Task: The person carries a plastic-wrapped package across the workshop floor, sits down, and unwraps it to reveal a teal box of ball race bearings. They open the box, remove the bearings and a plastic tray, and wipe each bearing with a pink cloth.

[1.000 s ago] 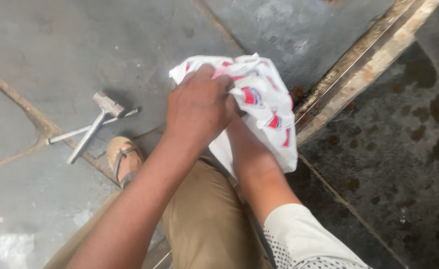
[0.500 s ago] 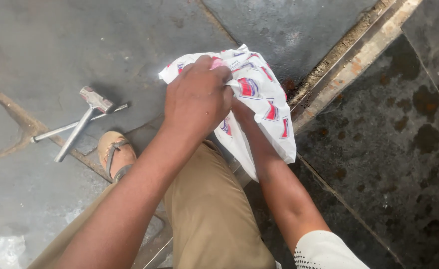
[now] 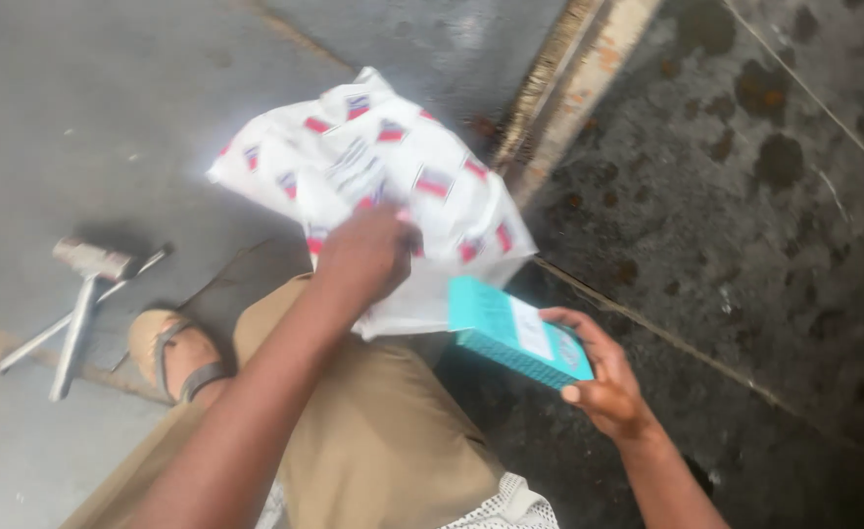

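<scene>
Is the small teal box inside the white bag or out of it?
Out: the small teal cardboard box sits in the right hand, clear of the white printed plastic bag.

Soft daylight, glare up top, motion blur throughout.

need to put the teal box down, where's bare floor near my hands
Bare grey floor lies left of the white bag, above the hammer. Dark stained floor is bare right of the metal strip, beyond the right hand holding the teal box. It is crowded around the left hand, knee and sandal.
</scene>
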